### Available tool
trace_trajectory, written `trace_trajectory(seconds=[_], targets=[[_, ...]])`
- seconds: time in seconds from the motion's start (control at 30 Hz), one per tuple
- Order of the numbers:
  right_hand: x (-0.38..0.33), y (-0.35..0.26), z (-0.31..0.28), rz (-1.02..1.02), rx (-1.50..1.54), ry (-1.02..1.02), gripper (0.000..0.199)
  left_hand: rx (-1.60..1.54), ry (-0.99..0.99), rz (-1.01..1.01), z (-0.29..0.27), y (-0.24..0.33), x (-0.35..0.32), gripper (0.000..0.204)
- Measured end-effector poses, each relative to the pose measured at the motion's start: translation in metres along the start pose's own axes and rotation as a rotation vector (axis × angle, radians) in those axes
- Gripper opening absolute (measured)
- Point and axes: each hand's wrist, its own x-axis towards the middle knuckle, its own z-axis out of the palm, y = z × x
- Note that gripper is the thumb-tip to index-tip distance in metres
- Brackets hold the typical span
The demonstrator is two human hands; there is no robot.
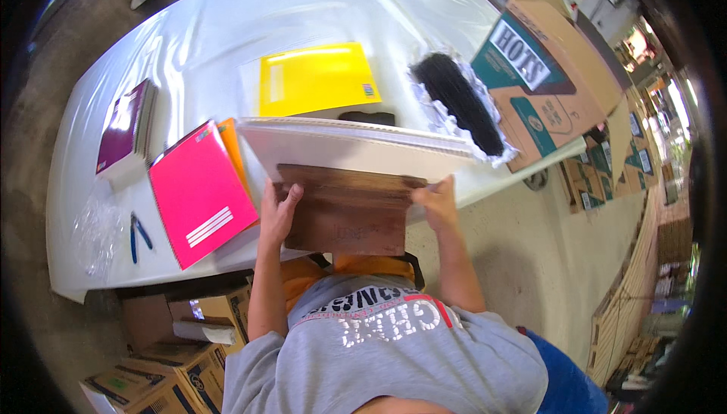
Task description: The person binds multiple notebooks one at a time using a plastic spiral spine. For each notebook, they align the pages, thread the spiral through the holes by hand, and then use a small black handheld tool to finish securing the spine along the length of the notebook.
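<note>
In front of my body I hold a dark brown flat board point(348, 221), which looks wooden and worn, upright and slightly tilted. My left hand point(279, 211) grips its left edge with the thumb pointing up. On the opposite edge my right hand point(437, 202) is closed. Against the board's far side stands a wide white sheet or pad stack point(333, 143), with what looks like a row of binding holes along its top edge. Beyond it lies a yellow notebook point(314, 81), and a pink spiral notebook point(203, 198) rests left of my left hand, over an orange one point(230, 147).
A plastic-covered table point(204, 43) carries a purple notebook stack point(125, 130), blue-handled pliers point(138, 236), crumpled clear plastic point(97, 240) and a black bristly-looking bundle point(458, 99) in white wrapping. An open carton point(560, 103) stands at the right. More cartons point(185, 365) sit below left.
</note>
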Motion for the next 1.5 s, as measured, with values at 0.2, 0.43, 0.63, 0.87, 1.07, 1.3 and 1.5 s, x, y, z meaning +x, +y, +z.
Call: trace_trajectory(seconds=[0.2, 0.43, 0.63, 0.87, 1.07, 1.3, 1.5], targets=[[0.031, -0.071, 0.033, -0.360, 0.012, 0.167, 0.072, -0.338, 0.501, 0.344, -0.006, 0.080, 0.026, 0.069], [0.027, -0.085, 0.059, -0.297, -0.013, 0.257, 0.048, -0.394, 0.228, 0.236, -0.020, 0.114, 0.034, 0.047], [0.022, -0.068, 0.032, -0.181, -0.169, 0.049, 0.065, -0.292, 0.259, 0.362, 0.011, 0.102, 0.029, 0.051], [0.022, -0.076, 0.040, -0.332, 0.031, 0.140, 0.076, -0.542, 0.202, 0.387, -0.015, 0.123, 0.039, 0.044], [0.025, -0.085, 0.016, -0.547, -0.621, -0.134, 0.058, -0.326, 0.217, 0.240, -0.014, 0.123, 0.038, 0.029], [0.011, -0.076, 0.034, -0.179, -0.142, 0.097, 0.069, -0.277, 0.096, 0.493, -0.012, 0.075, 0.045, 0.055], [0.017, -0.077, 0.049, -0.165, -0.210, 0.060, 0.051, -0.358, 0.158, 0.409, -0.018, 0.054, 0.037, 0.040]])
